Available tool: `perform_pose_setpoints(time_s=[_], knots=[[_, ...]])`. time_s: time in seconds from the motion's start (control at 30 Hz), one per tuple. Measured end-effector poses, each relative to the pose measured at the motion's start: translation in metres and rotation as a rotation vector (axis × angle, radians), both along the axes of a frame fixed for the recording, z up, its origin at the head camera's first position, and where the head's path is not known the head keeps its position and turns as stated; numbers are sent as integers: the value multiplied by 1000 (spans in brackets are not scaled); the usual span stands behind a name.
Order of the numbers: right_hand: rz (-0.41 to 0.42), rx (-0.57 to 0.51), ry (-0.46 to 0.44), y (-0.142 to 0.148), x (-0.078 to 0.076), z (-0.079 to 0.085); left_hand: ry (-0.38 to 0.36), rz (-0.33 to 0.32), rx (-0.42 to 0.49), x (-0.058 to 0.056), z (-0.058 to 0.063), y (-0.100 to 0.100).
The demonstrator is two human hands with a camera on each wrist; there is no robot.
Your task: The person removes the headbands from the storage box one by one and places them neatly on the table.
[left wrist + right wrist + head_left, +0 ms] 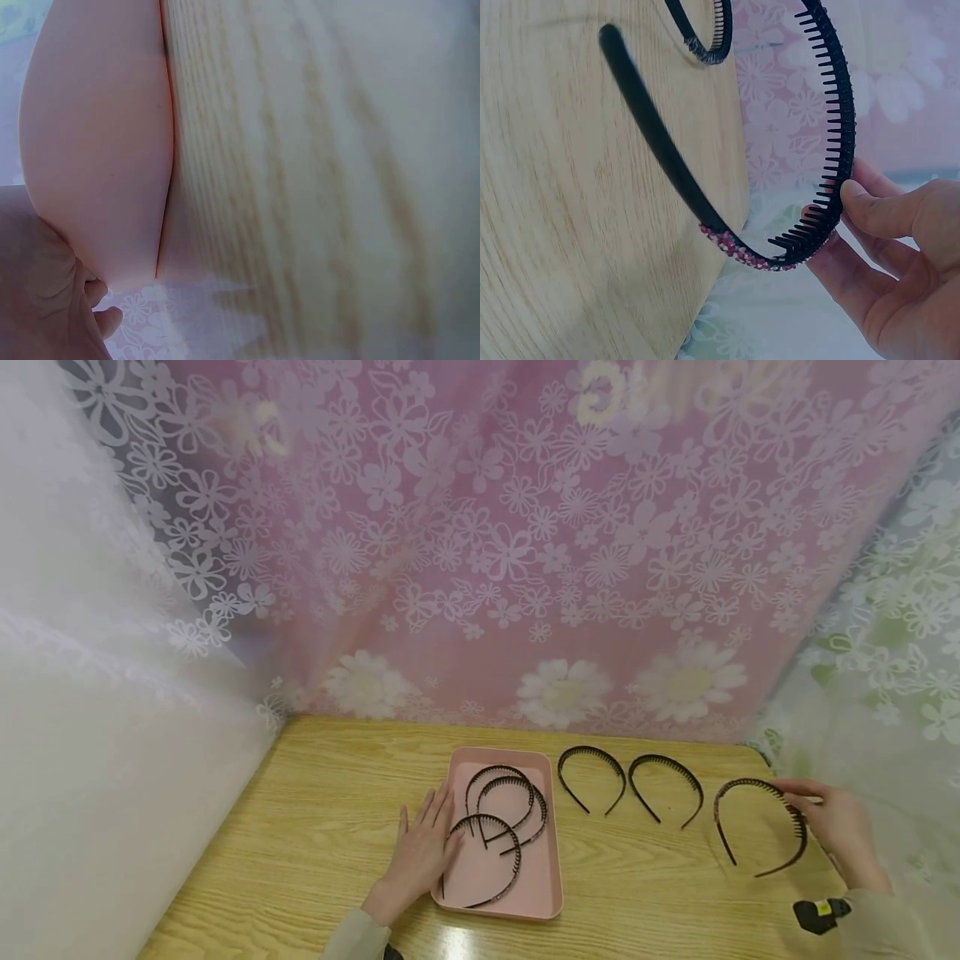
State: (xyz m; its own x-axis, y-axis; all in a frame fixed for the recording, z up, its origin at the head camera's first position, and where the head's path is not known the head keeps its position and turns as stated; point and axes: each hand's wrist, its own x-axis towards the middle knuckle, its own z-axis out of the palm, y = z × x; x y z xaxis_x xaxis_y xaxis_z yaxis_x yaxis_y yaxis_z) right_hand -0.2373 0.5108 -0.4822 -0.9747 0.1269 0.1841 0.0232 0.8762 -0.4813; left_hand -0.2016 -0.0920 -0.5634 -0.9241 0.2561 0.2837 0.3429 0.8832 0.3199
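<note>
My right hand (838, 828) pinches a black toothed headband (797, 814) by its side, over the table's right end. Up close in the right wrist view, the headband (843, 112) shows inner teeth and pink and white sparkles near one end, with the thumb on one side and fingers on the other. My left hand (422, 852) rests with fairly straight fingers along the left rim of a pink tray (555, 860). Inside the tray lie three overlapping black headbands (517, 860). In the left wrist view the tray's outer wall (97, 135) fills the left side.
Two more headbands, one near the tray (624, 777) and another farther right (701, 785), lie in a row on the wooden table (322, 810). A pink flowered curtain (480, 568) hangs behind the table, with pale cloth (112, 710) at the left.
</note>
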Motion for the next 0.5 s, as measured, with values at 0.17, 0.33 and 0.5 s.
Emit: perform_pose_setpoints(time_s=[0.17, 0.33, 0.5], knots=[[-13, 39, 6, 7, -6, -1, -14, 0, -2, 1, 2, 0], [3, 49, 13, 14, -12, -5, -16, 3, 6, 0, 1, 0], [-7, 39, -2, 19, -17, -6, -16, 0, 7, 0, 1, 0]])
